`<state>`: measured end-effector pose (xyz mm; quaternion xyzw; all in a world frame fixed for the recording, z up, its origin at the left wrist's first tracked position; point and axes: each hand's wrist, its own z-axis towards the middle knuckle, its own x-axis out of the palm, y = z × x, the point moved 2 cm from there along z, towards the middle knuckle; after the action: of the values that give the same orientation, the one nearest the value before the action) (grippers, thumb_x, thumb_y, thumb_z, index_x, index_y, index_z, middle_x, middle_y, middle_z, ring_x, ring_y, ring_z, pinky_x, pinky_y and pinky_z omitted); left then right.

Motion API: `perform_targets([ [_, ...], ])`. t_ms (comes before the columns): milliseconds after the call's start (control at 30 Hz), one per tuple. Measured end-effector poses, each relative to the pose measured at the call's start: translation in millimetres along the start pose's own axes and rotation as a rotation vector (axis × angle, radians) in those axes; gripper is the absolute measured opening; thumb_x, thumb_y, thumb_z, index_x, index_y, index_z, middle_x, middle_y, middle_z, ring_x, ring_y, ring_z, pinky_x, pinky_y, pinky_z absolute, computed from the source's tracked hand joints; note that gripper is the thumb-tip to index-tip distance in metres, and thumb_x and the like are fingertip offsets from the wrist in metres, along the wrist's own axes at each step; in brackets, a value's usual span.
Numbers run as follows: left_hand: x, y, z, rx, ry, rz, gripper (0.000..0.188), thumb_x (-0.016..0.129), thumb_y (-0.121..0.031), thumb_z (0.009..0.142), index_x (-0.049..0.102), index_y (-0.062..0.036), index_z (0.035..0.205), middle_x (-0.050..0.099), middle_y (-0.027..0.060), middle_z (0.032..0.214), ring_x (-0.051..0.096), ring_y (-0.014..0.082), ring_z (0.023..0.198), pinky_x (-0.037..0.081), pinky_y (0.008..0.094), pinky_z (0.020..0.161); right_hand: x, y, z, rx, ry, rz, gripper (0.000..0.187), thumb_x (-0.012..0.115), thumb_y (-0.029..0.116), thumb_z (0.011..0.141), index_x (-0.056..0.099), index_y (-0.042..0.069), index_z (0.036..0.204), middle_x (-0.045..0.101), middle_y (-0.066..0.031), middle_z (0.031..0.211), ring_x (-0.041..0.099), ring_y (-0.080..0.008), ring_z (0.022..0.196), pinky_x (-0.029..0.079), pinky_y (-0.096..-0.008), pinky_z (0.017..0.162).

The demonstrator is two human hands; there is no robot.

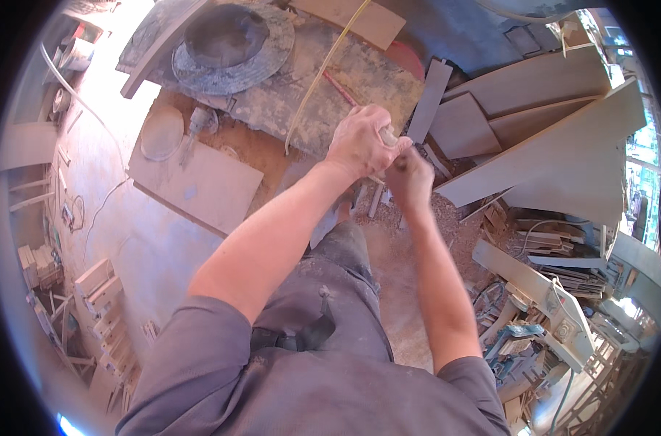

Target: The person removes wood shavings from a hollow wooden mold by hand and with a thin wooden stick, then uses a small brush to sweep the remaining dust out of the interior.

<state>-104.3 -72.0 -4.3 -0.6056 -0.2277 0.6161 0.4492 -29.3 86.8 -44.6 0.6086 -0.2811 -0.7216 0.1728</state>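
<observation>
Both arms reach forward, and my hands meet over the near right edge of a dusty worktable (pixel 272 109). My left hand (pixel 361 142) is closed, with its fingers wrapped round a small pale thing (pixel 389 136) that shows only in part. Just below and to its right is my right hand (pixel 410 176), closed and slightly blurred; what it grips is hidden. A thin red stick (pixel 340 89) lies on the tabletop just beyond my left hand. Left of it, a long narrow yellow strip (pixel 323 69) runs across the table.
A round, wide-rimmed dark object (pixel 232 51) sits on the table's far left. A flat board (pixel 199 174) and a round disc (pixel 162 134) lie nearer. Large panels (pixel 549 138) lean at the right. Scrap wood (pixel 556 240) and shavings cover the floor at right; cables (pixel 90 102) trail at left.
</observation>
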Motion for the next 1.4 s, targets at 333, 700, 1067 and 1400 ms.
perform_targets([
  [333,-9,2,-1,-0.030,0.089,-0.027,0.056,0.089,-0.043,0.080,0.072,-0.0003,0.112,0.072,0.0171,0.115,0.069,0.0380,0.111,0.055,0.0440,0.096,8,3,-2,0.147,-0.247,0.178,0.007,0.075,0.007,0.091,0.070,0.002,0.088,0.068,-0.0055,0.071,0.064,-0.0110,0.065,0.053,-0.0307,0.061],
  [700,-2,-1,6,0.040,0.105,-0.057,0.048,0.095,-0.033,0.078,0.073,-0.0003,0.105,0.074,0.0148,0.111,0.072,0.0314,0.100,0.057,0.0386,0.088,26,3,-9,0.147,-0.218,0.243,0.012,0.076,0.005,0.089,0.073,0.007,0.100,0.072,-0.0063,0.081,0.069,-0.0078,0.077,0.055,-0.0272,0.070],
  [1067,7,-3,11,0.009,0.090,-0.110,0.042,0.094,-0.026,0.079,0.073,0.0014,0.103,0.074,0.0130,0.107,0.068,0.0239,0.090,0.055,0.0328,0.084,48,7,-15,0.189,-0.419,0.524,0.011,0.077,0.009,0.088,0.069,0.004,0.094,0.071,-0.0113,0.074,0.069,-0.0197,0.063,0.056,-0.0337,0.063],
  [1400,9,5,13,0.133,0.103,-0.130,0.040,0.092,-0.022,0.086,0.058,-0.0014,0.084,0.076,0.0146,0.118,0.071,0.0237,0.107,0.053,0.0324,0.095,50,19,-4,0.293,-0.456,0.545,0.014,0.077,0.017,0.089,0.070,0.005,0.090,0.072,-0.0147,0.076,0.072,-0.0308,0.068,0.058,-0.0409,0.067],
])
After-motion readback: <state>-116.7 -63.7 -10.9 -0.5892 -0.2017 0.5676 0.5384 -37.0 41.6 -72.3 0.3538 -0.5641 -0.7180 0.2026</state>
